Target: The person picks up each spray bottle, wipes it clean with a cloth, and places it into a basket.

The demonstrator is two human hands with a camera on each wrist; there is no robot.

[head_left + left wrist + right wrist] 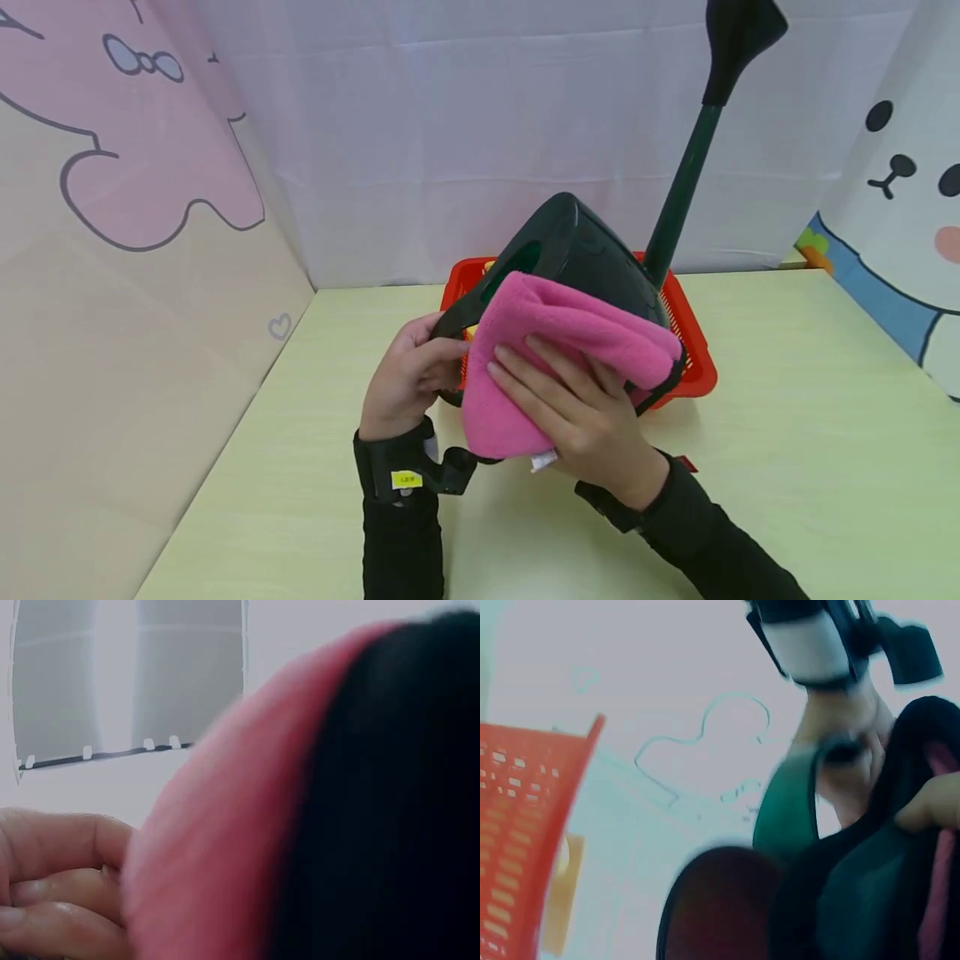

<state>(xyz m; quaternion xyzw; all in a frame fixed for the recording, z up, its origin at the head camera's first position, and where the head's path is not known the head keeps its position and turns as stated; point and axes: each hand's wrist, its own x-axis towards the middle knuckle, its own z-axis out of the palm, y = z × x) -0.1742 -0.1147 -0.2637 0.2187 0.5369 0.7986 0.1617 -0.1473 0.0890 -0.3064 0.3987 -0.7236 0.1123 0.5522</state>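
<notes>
In the head view, a dark green watering can [600,258] is held tilted above the table, its long spout [682,183] rising to a black sprinkler head. My left hand [408,375] grips its handle, also seen as a green loop [787,802] in the right wrist view. A pink cloth [517,333] with a dark edge lies against the can's near side. Fingers of my right hand [577,408] rest on the cloth's pink face; the right wrist view shows the thumb [934,806] on its dark side, pinching it. The cloth hides much of the can.
Behind the watering can, a red plastic basket [697,350] stands on the pale table [810,417], with bits of yellow things showing inside. A white curtain [450,125] hangs along the back edge. Printed cartoon panels flank the table on both sides.
</notes>
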